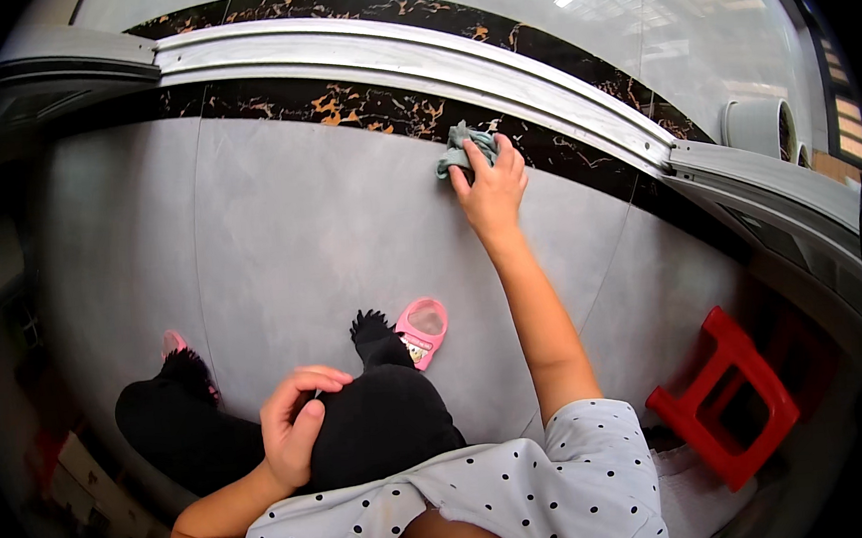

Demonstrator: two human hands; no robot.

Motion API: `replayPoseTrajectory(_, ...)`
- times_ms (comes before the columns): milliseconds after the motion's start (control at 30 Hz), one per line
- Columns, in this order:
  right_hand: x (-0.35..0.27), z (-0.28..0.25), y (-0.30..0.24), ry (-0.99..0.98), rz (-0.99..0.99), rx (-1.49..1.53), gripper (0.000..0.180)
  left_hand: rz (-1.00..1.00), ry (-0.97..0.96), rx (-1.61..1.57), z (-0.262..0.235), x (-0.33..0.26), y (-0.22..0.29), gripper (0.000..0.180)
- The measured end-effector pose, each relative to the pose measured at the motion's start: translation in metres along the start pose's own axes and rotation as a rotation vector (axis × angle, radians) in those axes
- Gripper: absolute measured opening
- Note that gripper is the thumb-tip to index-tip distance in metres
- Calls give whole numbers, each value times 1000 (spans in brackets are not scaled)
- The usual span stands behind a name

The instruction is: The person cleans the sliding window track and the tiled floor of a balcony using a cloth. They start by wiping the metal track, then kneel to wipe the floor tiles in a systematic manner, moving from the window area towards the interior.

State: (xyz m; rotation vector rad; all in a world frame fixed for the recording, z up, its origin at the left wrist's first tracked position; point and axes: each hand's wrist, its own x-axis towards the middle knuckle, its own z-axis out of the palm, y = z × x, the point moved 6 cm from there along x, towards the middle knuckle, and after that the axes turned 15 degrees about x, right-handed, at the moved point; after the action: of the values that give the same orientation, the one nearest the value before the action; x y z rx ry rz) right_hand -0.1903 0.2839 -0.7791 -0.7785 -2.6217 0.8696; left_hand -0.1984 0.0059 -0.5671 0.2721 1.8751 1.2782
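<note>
A crumpled grey-green cloth (464,148) lies under the fingers of my right hand (493,187), which is closed over it. That arm reaches far forward, and the cloth touches the black marbled strip (380,113) where it meets the grey floor tiles (297,208). My left hand (300,418) rests on my bent knee in black trousers (377,428). Its fingers lie along the knee with the thumb apart, holding nothing that I can see.
A white metal sliding-door track (407,69) crosses ahead, with door frames at both ends. At right stands a red plastic stool (730,398). A white pot (756,129) sits beyond the track. I wear pink slippers (423,327).
</note>
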Motion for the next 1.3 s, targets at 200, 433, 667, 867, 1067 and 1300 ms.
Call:
replayPoseTrajectory(200, 15, 33, 15, 111, 84, -32, 42, -12, 13, -29, -4, -1, -4, 24)
replayPoseTrajectory(433, 36, 153, -100, -97, -173, 73, 25, -45, 72, 12, -7, 0, -3, 25)
replayPoseTrajectory(667, 32, 68, -51, -422, 320, 1179, 29, -49, 113, -11, -3, -7, -10, 26)
replayPoseTrajectory(867, 10, -129, 230, 430, 500, 561, 29, -19, -10, 66, 18, 11, -1, 26)
replayPoseTrajectory(1067, 51, -199, 261, 452, 265, -274, 30, -12, -40, 148, 28, 17, 2, 26)
replayPoseTrajectory(1300, 77, -170, 286, 6, 789, -656, 31, -87, -52, 174, 34, 27, -2, 25)
